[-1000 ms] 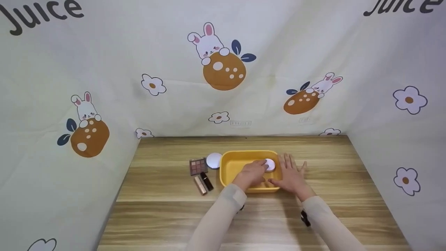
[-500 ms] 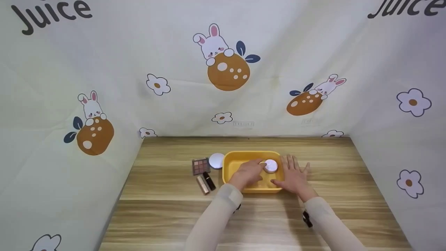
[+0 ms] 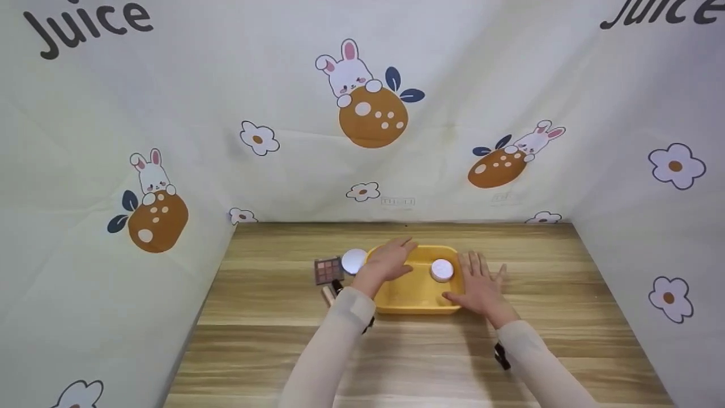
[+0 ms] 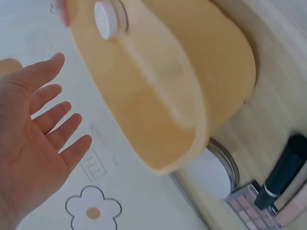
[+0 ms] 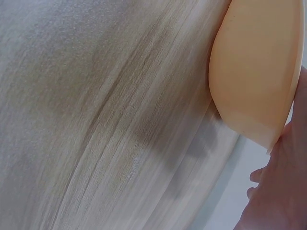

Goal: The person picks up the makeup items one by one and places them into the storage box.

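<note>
White jar (image 3: pixel 442 270) seems settled at two o'clock in the yellow tray (image 3: pixel 419 310); the left hand (image 3: pixel 389 262) has slipped away towards nine, empty, fingers extended. The right hand (image 3: pixel 480 289), spread, touches the tray.

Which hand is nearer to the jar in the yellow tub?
Right. The right hand is at the right end of the tub, just beside the jar; the left hand is over the tub's left part, farther away.
</note>
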The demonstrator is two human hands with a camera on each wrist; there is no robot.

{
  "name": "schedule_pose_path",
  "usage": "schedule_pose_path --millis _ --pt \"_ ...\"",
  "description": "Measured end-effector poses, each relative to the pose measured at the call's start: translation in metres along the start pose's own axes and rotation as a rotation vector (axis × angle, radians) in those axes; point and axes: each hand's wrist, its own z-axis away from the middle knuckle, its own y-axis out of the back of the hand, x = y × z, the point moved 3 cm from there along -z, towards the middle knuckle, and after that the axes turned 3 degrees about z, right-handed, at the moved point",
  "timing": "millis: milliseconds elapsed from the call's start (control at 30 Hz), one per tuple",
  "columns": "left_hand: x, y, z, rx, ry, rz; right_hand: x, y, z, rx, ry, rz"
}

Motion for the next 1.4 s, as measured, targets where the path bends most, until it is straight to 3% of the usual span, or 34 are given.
schedule_pose_path --millis 367,567,733,1033,1400 --pt "-0.043 0.018 0.011 0.089 0.032 0.060 0.002 -0.002 0.000 -0.017 0.000 -0.025" --pt "-0.065 0.021 0.019 0.103 0.097 0.111 0.002 0.000 0.000 -0.009 0.003 -0.026" --pt "-0.082 0.017 0.023 0.096 0.151 0.151 0.001 -0.001 0.001 -0.010 0.004 -0.030" --pt "-0.104 0.007 0.026 0.119 0.184 0.185 0.001 -0.002 0.000 -0.026 0.006 -0.038" --pt "-0.123 -0.011 0.026 0.217 0.169 0.106 0.000 -0.001 0.001 -0.006 0.005 -0.043"
